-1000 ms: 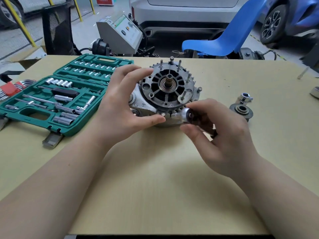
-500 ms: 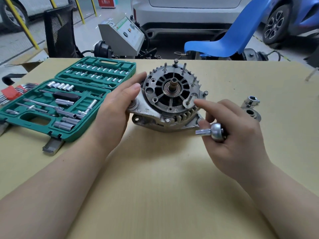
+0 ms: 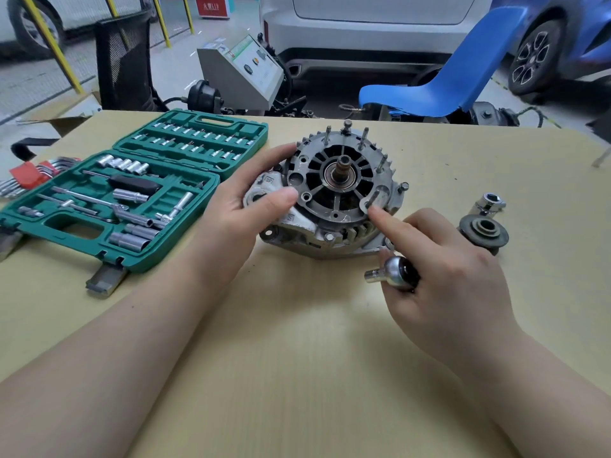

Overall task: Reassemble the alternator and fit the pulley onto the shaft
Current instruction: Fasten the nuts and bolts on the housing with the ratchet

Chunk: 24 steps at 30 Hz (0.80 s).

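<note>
The grey alternator (image 3: 337,193) lies on the table with its slotted end cover up, its bare shaft (image 3: 342,166) standing in the middle and several thin studs sticking up around the rim. My left hand (image 3: 244,206) grips its left side, thumb on the cover. My right hand (image 3: 443,266) holds a small ratchet driver (image 3: 393,274) with a round chrome head in its curled fingers, while its index finger touches the cover beside a stud. The dark pulley (image 3: 484,231) lies flat on the table to the right, apart from both hands.
An open green socket set case (image 3: 132,193) lies at the left with several sockets and extensions. Red-held hex keys (image 3: 29,173) sit at the far left edge. A chrome socket (image 3: 491,203) stands behind the pulley. A blue chair (image 3: 439,84) and parked cars are beyond the table.
My right hand drew the ratchet driver away from the alternator's front bolt, then stretched its index finger onto the cover. My left hand shifted to the alternator's left side. The camera moved closer.
</note>
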{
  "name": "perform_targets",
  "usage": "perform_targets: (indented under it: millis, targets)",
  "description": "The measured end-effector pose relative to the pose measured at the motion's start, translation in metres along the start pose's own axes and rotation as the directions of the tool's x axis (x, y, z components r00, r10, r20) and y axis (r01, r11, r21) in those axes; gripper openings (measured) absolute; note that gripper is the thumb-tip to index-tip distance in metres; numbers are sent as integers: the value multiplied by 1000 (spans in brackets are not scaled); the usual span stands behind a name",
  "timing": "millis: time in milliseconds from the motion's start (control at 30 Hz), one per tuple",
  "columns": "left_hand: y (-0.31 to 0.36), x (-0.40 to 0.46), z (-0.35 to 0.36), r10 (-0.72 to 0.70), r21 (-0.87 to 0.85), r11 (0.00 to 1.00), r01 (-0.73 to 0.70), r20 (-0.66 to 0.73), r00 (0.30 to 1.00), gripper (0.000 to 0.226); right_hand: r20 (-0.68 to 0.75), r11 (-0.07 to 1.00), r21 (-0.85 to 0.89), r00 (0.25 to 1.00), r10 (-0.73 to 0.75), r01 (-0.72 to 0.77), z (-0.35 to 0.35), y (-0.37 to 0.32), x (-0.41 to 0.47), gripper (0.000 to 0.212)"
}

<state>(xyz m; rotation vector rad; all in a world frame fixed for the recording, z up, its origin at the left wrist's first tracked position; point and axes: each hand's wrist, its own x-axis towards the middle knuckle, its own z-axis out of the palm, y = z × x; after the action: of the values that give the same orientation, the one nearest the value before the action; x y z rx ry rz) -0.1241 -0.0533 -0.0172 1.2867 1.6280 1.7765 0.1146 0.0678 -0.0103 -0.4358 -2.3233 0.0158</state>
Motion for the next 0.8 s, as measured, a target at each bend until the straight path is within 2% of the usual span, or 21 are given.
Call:
perform_targets:
  millis: [67, 333, 500, 633, 800]
  targets:
    - [2, -2, 0, 22, 48, 999, -22, 8, 1000, 61, 0, 1000, 0, 1000, 12, -12, 0, 0, 0, 59]
    - [10, -6, 2, 38, 55, 998, -38, 10, 999, 69, 56, 999, 16, 997, 47, -48, 2, -1, 0, 61]
    - [17, -9, 8, 88, 256, 963, -86, 6, 996, 75, 5, 996, 64, 998, 58, -59, 1, 3, 0, 60]
    - [21, -18, 24, 141, 482, 872, -87, -76, 987, 81, -15, 989, 95, 993, 116, -114, 1, 11, 1, 63]
    - [27, -23, 26, 190, 579, 803, -144, -19, 982, 87, 16, 971, 105, 977, 215, -215, 3, 16, 3, 74]
